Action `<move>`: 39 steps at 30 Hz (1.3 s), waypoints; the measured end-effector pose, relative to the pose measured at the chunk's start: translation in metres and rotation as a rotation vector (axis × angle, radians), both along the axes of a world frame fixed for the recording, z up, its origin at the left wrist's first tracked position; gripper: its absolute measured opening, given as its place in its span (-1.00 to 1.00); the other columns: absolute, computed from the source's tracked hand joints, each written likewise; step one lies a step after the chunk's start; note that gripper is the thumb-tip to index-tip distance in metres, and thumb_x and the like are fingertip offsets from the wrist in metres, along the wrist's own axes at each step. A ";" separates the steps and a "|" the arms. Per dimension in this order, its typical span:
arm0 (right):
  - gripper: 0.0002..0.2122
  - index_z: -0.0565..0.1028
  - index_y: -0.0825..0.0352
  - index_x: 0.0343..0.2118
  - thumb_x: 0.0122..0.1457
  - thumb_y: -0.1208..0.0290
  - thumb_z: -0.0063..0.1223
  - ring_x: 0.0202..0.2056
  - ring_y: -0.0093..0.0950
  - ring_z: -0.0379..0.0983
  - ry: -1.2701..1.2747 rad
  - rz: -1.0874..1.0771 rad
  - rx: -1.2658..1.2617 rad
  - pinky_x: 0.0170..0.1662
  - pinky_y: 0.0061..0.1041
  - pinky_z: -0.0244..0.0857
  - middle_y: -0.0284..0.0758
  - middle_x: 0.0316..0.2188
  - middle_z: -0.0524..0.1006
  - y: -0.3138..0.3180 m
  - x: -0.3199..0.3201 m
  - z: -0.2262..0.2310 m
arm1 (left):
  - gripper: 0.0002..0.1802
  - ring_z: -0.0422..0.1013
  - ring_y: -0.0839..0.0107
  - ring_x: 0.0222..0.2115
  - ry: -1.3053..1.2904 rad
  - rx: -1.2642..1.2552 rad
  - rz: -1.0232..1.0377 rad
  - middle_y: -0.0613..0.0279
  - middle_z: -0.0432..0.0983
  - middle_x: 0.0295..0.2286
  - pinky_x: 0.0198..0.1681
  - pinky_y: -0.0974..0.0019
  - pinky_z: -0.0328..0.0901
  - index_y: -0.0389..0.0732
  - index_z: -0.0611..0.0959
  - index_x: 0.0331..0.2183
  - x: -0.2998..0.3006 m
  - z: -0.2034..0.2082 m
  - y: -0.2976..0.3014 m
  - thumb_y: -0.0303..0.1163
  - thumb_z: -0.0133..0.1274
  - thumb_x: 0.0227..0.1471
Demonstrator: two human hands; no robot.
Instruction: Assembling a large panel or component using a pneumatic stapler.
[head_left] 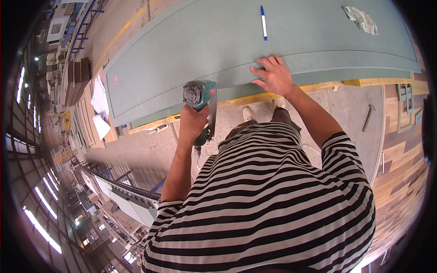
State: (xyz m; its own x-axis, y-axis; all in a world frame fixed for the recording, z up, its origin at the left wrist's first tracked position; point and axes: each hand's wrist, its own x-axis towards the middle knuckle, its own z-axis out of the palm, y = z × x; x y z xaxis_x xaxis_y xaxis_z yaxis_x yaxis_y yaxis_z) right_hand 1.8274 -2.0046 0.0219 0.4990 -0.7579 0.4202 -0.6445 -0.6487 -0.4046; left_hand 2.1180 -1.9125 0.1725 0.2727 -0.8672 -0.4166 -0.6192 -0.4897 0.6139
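Note:
My left hand (195, 122) is wrapped round the handle of a teal nail gun (207, 89) with a dark round cap. The tool is at the near edge of a long grey-green panel (195, 43), left of the middle. Its long magazine runs down the right side, and a hose fitting hangs below the grip. The nose is hidden, so I cannot tell whether it touches the panel. My right hand (276, 78) lies on the panel's raised near border with its fingers spread, holding nothing. A blue-capped white pen (264, 23) lies on the panel beyond that hand.
A crumpled cloth (361, 20) rests at the panel's far right. Yellow beams (241, 100) run beneath the near edge. On the floor to the right is a hammer (368, 117), near wood-patterned boards (400, 159). White paper sheets (101, 123) lie on stacked boards at left.

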 end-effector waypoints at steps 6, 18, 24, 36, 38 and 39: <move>-0.59 0.64 0.12 -0.07 -0.01 0.13 0.38 0.05 -0.34 0.34 0.012 -0.001 -0.012 0.21 -0.22 0.14 -0.32 -0.03 0.48 0.002 -0.002 0.002 | -0.73 0.45 0.52 -0.70 0.010 0.029 0.021 0.26 0.48 -0.72 -0.61 0.34 0.32 -0.35 0.62 -0.52 0.000 -0.005 0.005 -0.33 0.18 0.07; -0.54 0.63 0.17 -0.04 -0.01 0.10 0.35 0.15 -0.23 0.33 -0.018 -0.106 -0.012 0.31 -0.06 0.09 -0.24 0.09 0.46 0.005 -0.061 0.002 | -0.66 0.44 0.50 -0.71 0.050 -0.078 -0.143 0.19 0.52 -0.72 -0.60 0.33 0.33 -0.37 0.64 -0.56 -0.032 -0.008 -0.031 -0.27 0.19 0.07; -0.55 0.63 0.18 -0.03 0.02 0.10 0.33 0.16 -0.23 0.32 -0.019 -0.077 0.027 0.31 -0.04 0.09 -0.24 0.09 0.44 0.003 -0.062 -0.001 | -0.65 0.46 0.50 -0.70 -0.056 0.004 -0.171 0.19 0.52 -0.74 -0.59 0.34 0.33 -0.37 0.67 -0.56 -0.030 -0.012 -0.037 -0.26 0.21 0.07; -0.53 0.63 0.16 -0.02 -0.01 0.10 0.35 0.19 -0.30 0.28 -0.009 -0.085 0.050 0.35 -0.10 0.04 -0.30 0.08 0.46 0.001 -0.068 0.001 | -0.73 0.47 0.52 -0.69 -0.047 0.050 -0.170 0.23 0.52 -0.72 -0.60 0.33 0.32 -0.34 0.67 -0.49 -0.050 -0.006 -0.020 -0.31 0.20 0.06; -0.53 0.63 0.16 -0.02 0.00 0.09 0.35 0.21 -0.20 0.30 0.002 -0.081 0.076 0.35 -0.03 0.05 -0.23 0.12 0.45 0.005 -0.077 0.000 | -0.74 0.47 0.52 -0.68 -0.042 -0.011 -0.201 0.24 0.52 -0.71 -0.59 0.34 0.33 -0.34 0.66 -0.49 -0.055 -0.004 -0.020 -0.31 0.20 0.06; -0.53 0.63 0.16 -0.02 0.00 0.09 0.35 0.21 -0.20 0.30 0.001 -0.086 0.077 0.35 -0.03 0.05 -0.23 0.12 0.45 0.005 -0.086 0.000 | -0.74 0.47 0.52 -0.68 -0.043 -0.010 -0.206 0.24 0.52 -0.71 -0.59 0.34 0.33 -0.34 0.66 -0.49 -0.058 -0.002 -0.022 -0.31 0.20 0.06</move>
State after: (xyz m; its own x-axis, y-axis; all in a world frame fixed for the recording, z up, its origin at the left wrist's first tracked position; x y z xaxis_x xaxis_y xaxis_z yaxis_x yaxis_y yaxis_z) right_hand 1.7412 -1.9995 0.0221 0.4307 -0.8281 0.3588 -0.6971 -0.5578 -0.4506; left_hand 2.0598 -1.9343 0.1701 0.1065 -0.9104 -0.3998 -0.7311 -0.3442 0.5890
